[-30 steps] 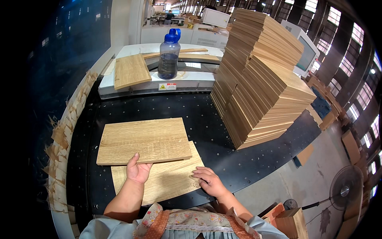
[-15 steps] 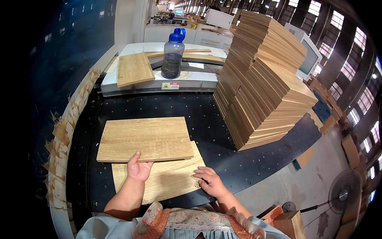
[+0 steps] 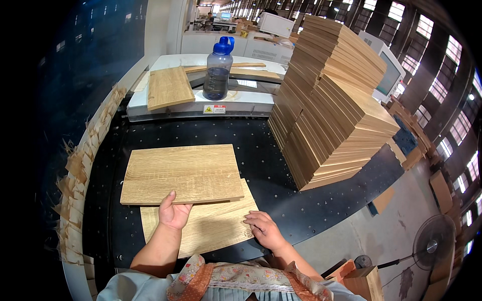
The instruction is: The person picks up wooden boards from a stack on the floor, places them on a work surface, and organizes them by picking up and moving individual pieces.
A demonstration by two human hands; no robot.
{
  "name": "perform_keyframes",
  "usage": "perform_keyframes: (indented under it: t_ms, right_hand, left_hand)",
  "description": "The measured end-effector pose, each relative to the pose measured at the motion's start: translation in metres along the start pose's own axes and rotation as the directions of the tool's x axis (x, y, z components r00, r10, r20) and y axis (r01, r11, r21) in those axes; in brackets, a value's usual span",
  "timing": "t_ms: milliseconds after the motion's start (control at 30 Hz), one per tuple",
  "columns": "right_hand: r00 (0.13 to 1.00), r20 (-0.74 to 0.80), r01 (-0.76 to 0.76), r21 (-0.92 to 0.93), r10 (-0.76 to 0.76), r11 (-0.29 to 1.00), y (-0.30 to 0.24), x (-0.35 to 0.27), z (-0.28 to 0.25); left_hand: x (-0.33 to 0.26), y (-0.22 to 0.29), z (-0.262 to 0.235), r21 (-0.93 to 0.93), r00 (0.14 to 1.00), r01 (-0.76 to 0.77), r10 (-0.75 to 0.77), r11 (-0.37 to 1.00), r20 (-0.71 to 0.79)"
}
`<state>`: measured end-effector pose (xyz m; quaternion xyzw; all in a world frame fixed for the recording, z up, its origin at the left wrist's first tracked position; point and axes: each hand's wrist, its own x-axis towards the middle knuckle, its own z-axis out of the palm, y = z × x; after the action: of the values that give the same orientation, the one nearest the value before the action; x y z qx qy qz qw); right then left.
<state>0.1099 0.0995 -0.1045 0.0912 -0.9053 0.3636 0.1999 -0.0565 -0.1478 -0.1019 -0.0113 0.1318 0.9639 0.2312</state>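
Observation:
My left hand (image 3: 174, 213) grips the near edge of an oak-patterned board (image 3: 183, 173), thumb on top and fingers underneath. This upper board lies over part of a second wood-grain board (image 3: 216, 228), which rests at an angle on the black perforated table (image 3: 266, 200). Resting at the right edge of that lower board is my right hand (image 3: 264, 229), its fingers loosely curved and apart, the tips touching the board's surface. The lower board's far part is hidden under the upper one.
A tall stack of boards (image 3: 336, 110) stands on the table's right side. Behind the table, a blue-capped water bottle (image 3: 218, 75) and another board (image 3: 169, 88) sit on a white machine ledge (image 3: 246, 103). Torn tape strips (image 3: 75, 185) line the left edge. A fan (image 3: 433, 245) stands at lower right.
The upper board in my left hand has shifted very slightly to the left. My right hand stays almost in place at the lower board's edge.

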Motion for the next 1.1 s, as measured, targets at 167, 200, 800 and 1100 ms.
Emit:
perform_keyframes:
  t_ms: [167, 200, 800, 1100]
  right_hand:
    - [1.0, 0.001, -0.007, 0.01, 0.007, 1.0, -0.0049, 0.0015, -0.0007]
    - [1.0, 0.001, -0.01, 0.01, 0.01, 1.0, -0.0064, 0.0019, -0.0013]
    - [1.0, -0.013, -0.009, 0.007, 0.009, 1.0, -0.0035, 0.0013, -0.0002]
    - [1.0, -0.013, -0.014, 0.005, 0.014, 1.0, -0.0047, 0.0011, -0.0008]
  left_hand:
    - [-0.0015, 0.0009, -0.0017, -0.016, 1.0, 0.002, -0.002, 1.0, 0.011]
    - [-0.002, 0.0007, -0.0002, -0.017, 1.0, 0.003, -0.003, 1.0, 0.013]
    - [-0.0012, -0.0004, -0.0029, -0.01, 0.998, 0.017, -0.017, 1.0, 0.061]
    - [-0.0022, -0.0002, -0.0041, -0.006, 0.998, 0.017, -0.016, 1.0, 0.056]
